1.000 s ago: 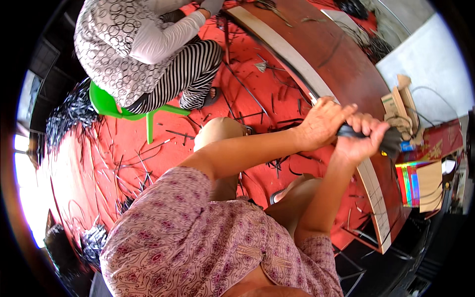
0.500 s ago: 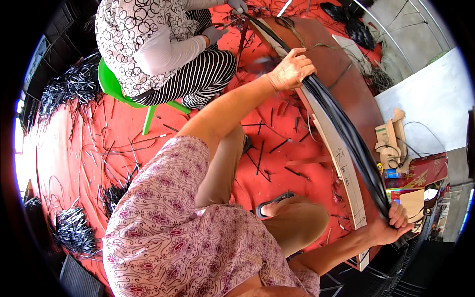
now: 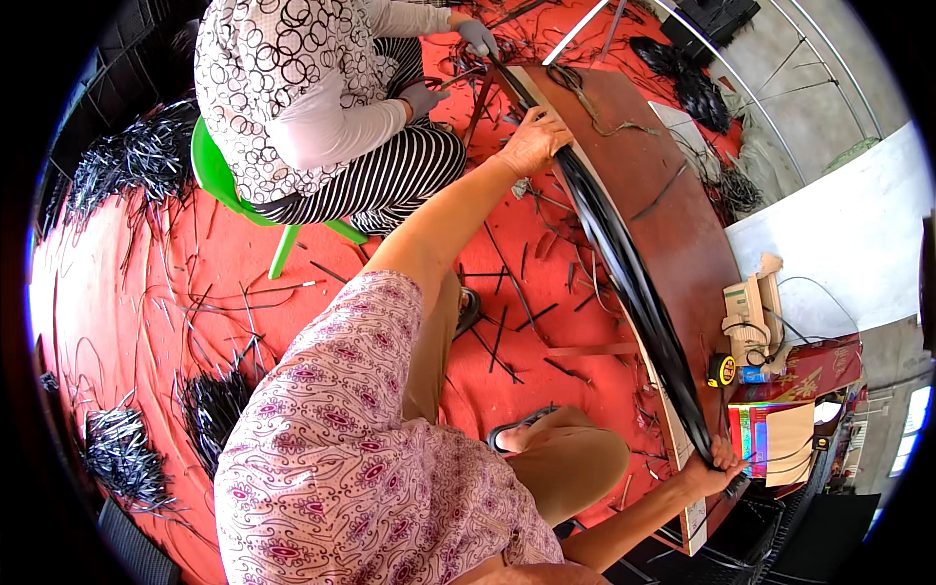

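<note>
A long bundle of black flat strips (image 3: pixel 643 302) runs along the near edge of a brown tabletop (image 3: pixel 673 205). My left hand (image 3: pixel 536 141) is closed round the bundle towards its far end. Lower right, my right hand (image 3: pixel 715 468) grips the bundle near its other end, with short strip ends showing past the fingers. Between my hands the strips lie side by side and bow slightly. Beyond my left hand they reach towards a co-worker's gloved hand (image 3: pixel 478 37). A pale wooden edge (image 3: pixel 695 526) shows below my right hand.
A co-worker (image 3: pixel 322 107) sits on a green chair (image 3: pixel 210 166) at far left. Cut strips litter the red floor covering (image 3: pixel 312 322), with heaps of strips (image 3: pixel 122 458) at left. On the right are a yellow tape measure (image 3: pixel 721 370), cardboard pieces (image 3: pixel 751 312) and a white panel (image 3: pixel 838 239).
Both my hands and the bundle have shifted left in the picture. The bundle now covers more of the pale wooden edge, and the tape measure shows fully. The co-worker's far hand shows more.
</note>
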### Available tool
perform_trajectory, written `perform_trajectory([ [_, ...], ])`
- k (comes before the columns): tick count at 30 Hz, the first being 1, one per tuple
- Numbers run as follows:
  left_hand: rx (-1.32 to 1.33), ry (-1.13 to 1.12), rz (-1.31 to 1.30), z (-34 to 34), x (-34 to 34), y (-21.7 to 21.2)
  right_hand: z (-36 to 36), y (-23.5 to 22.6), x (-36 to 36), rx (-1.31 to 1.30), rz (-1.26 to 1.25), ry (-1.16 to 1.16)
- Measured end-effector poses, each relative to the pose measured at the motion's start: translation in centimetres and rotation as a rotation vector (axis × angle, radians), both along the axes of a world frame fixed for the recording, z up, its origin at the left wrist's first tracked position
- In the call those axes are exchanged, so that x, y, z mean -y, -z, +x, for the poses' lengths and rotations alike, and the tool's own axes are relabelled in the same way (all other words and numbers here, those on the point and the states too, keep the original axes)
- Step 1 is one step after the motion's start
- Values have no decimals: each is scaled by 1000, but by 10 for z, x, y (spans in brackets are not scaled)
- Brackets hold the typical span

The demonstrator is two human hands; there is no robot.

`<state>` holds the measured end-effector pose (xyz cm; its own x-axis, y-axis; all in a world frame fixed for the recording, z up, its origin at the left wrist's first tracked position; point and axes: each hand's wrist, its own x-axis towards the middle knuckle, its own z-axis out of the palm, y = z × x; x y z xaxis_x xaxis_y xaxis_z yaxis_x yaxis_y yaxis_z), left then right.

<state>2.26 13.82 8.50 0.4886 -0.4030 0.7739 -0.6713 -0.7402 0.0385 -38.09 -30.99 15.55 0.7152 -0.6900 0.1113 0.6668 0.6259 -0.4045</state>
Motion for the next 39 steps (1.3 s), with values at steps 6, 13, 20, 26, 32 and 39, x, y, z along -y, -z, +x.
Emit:
perform_trajectory([
  [6, 33, -23, -86, 13, -18, 43, 29, 50, 7, -49, 114, -92],
  [13, -6, -35, -147, 24, -32, 48, 59, 60, -22, -184, 206, -13],
  [20, 1, 9, -113, 36, -27, 55, 64, 71, -10, -136, 211, -31],
  [26, -6, -4, -86, 45, -17, 64, 61, 72, -8, -124, 200, -28],
  [32, -52, 66, -107, 40, -4, 68, 49, 75, 9, -103, 189, -22],
  [39, -957, 144, 515, 14, 33, 98, 16, 71, 47, -103, 164, 146],
])
